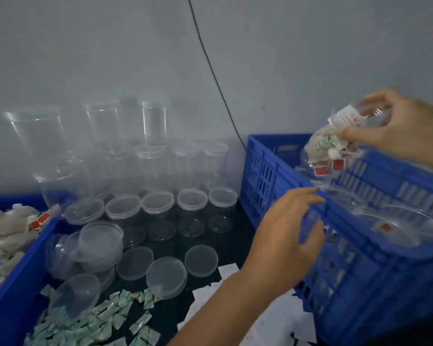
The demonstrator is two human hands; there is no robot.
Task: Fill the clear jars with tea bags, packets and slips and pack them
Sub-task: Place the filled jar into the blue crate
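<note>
My right hand (405, 126) grips a clear jar (335, 151) by its lid end, tilted above the blue crate (268, 176) at the right. Inside that jar are tea bags with red tags, a green packet and a white slip. My left hand (288, 233) rests on the crate's near rim, fingers curled over the edge. More filled jars (395, 223) lie inside the crate. Empty clear jars (158, 211) stand in rows against the wall. Loose lids (166, 274) lie on the dark table, with green packets (98, 320) scattered in front.
A blue bin (18, 275) at the left holds tea bags (5, 233) with red tags. White paper slips (268, 323) lie near the crate's foot. A black cable (210, 68) runs down the grey wall. Taller stacked jars (40, 141) stand at the back left.
</note>
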